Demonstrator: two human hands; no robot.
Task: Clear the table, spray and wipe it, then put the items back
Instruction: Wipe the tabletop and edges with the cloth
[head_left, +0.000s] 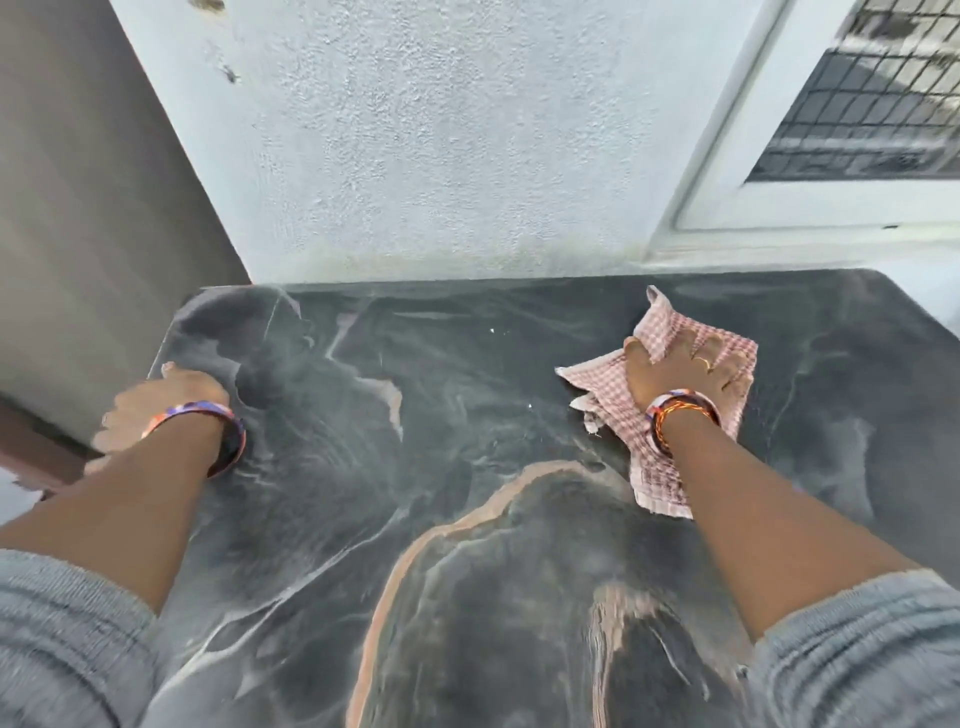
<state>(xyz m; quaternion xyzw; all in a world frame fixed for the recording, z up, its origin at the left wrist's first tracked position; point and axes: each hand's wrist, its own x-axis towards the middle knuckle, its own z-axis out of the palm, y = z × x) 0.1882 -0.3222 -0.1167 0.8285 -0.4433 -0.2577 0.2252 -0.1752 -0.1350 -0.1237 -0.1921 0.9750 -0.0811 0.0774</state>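
Note:
The table (467, 364) has a dark marbled top with pale pink and white veins and fills the lower half of the view. My right hand (675, 369) presses flat on a pink-and-white checked cloth (660, 457), which lies spread on the right part of the top. My left hand (156, 405) rests over the table's left edge, fingers curled around the rim. Both wrists wear bangles, and grey sleeves are pushed up my forearms. No other items stand on the top.
A rough white wall (441, 145) rises right behind the table. A grey panel (88, 208) stands close on the left. At the upper right is a window with a metal grille (872, 104) in a white frame.

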